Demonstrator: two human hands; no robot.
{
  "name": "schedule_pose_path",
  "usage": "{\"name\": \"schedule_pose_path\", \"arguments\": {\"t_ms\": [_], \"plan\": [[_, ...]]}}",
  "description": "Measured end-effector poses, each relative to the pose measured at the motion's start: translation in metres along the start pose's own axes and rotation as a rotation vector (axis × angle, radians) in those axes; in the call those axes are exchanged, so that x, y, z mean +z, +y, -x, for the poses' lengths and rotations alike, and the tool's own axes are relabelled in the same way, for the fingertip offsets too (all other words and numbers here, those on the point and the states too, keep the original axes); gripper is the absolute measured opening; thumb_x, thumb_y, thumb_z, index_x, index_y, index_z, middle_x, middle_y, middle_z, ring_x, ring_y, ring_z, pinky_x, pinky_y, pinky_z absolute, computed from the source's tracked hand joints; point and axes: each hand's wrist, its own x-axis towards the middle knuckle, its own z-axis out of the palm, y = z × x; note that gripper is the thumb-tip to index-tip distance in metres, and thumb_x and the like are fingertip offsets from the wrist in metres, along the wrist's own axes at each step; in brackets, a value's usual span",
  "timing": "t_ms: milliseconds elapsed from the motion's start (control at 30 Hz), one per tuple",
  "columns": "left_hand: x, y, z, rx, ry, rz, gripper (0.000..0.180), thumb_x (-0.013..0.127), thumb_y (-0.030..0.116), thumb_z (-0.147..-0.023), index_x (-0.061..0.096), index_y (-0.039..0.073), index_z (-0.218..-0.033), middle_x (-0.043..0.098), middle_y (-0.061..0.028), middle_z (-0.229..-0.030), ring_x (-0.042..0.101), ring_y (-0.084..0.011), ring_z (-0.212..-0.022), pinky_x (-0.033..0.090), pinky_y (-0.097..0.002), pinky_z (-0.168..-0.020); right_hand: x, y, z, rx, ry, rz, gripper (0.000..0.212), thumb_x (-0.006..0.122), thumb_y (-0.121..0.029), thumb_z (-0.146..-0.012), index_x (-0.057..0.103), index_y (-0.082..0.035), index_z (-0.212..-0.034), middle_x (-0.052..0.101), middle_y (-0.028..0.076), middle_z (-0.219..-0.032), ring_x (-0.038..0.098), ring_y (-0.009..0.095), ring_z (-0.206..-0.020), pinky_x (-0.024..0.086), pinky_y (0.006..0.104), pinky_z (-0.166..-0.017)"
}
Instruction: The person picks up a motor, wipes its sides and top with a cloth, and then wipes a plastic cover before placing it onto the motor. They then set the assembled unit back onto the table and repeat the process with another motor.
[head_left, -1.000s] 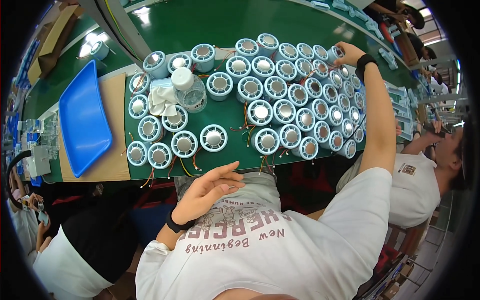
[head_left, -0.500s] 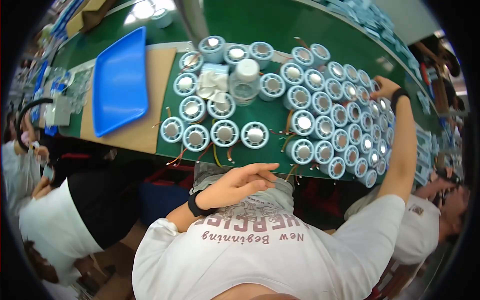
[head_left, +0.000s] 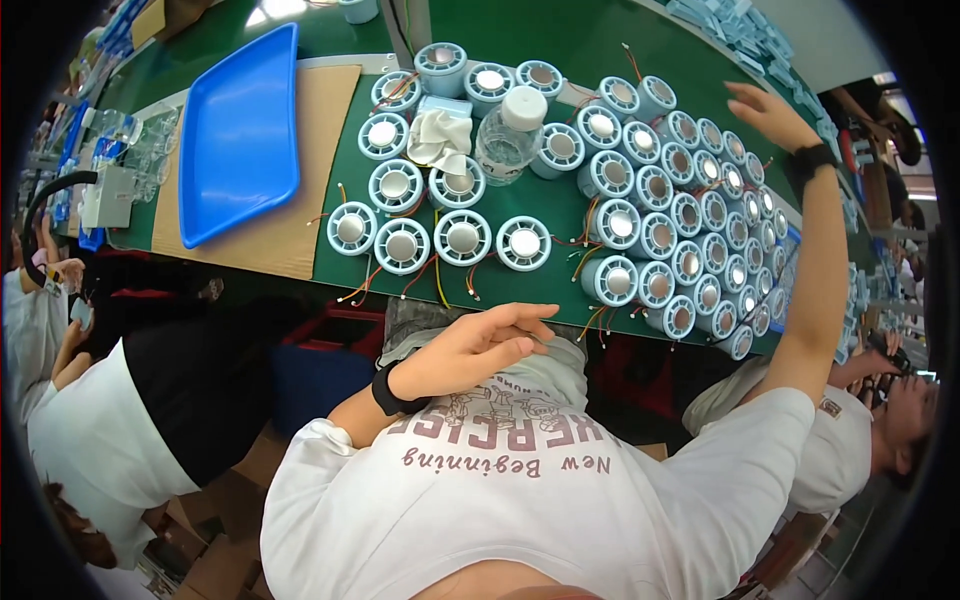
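Light-blue round parts point(head_left: 657, 236) with slotted rims, silver disc tops and thin coloured wires stand packed together on the right of the green table. My right hand point(head_left: 770, 116) hovers past their far edge, fingers stretched out and nothing in them. In front of my body, away from the table's near edge, my left hand point(head_left: 480, 345) hangs with its fingers extended, holding nothing. A looser group of the same parts point(head_left: 463, 237) stands at the middle, around a clear bottle point(head_left: 508, 140) with a white cap and a crumpled white cloth point(head_left: 440, 138).
A blue tray point(head_left: 240, 140) lies on brown cardboard point(head_left: 325, 120) at the left. A metal post point(head_left: 408, 35) rises at the back. Clear plastic bottles point(head_left: 150, 150) lie far left. Light-blue pieces point(head_left: 740, 35) are heaped far right. Other people sit on both sides.
My right hand has lifted off the far edge of the packed parts and moved away from me, its fingers straightening. My left hand keeps about the same pose. The whole view has shifted slightly.
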Motion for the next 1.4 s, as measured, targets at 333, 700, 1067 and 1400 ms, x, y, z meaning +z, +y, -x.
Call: {"name": "schedule_pose_path", "arguments": {"t_ms": [333, 700, 1067, 1400], "plan": [[0.009, 0.019, -0.005, 0.474, 0.287, -0.666, 0.043, 0.058, 0.003, -0.09, 0.052, 0.005, -0.132, 0.06, -0.0122, -0.113, 0.061, -0.0214, -0.102, 0.05, -0.0324, -0.086, 0.066, -0.091, -0.091, -0.247, 0.077, 0.004, 0.049, 0.051, -0.038, -0.096, 0.05, -0.011, -0.136, 0.057, 0.017, -0.131, 0.053, 0.032, -0.121, 0.041, 0.0391, -0.103], [-0.004, 0.014, -0.011, 0.511, 0.432, -0.819, 0.039, 0.066, 0.0, -0.079, 0.062, 0.005, -0.117, 0.06, -0.0121, -0.111, 0.057, -0.0261, -0.102, 0.049, -0.0373, -0.082, 0.06, -0.063, -0.081, -0.23, 0.468, 0.13, 0.048, 0.072, -0.034, -0.082, 0.059, -0.005, -0.117, 0.066, 0.014, -0.108, 0.064, 0.03, -0.102, 0.05, 0.035, -0.089], [-0.002, -0.009, -0.069, 0.552, 0.751, -1.671, 0.047, 0.074, 0.017, -0.074, 0.062, 0.013, -0.118, 0.055, -0.0054, -0.12, 0.049, -0.0224, -0.115, 0.025, -0.0449, -0.099, 0.133, -0.206, 0.06, -0.846, 0.193, -0.067, 0.055, 0.078, -0.019, -0.075, 0.048, -0.005, -0.119, 0.051, 0.015, -0.12, 0.055, 0.033, -0.109, 0.047, 0.0378, -0.091], [-0.012, -0.017, -0.073, 0.658, 0.833, -1.705, 0.034, 0.069, 0.013, -0.071, 0.068, 0.01, -0.105, 0.059, -0.0045, -0.11, 0.053, -0.0201, -0.108, 0.03, -0.0411, -0.093, 0.171, -0.211, 0.06, -0.754, 0.309, 0.096, 0.061, 0.08, -0.019, -0.069, 0.048, -0.003, -0.118, 0.051, 0.015, -0.122, 0.054, 0.034, -0.108, 0.046, 0.0397, -0.089]]}}
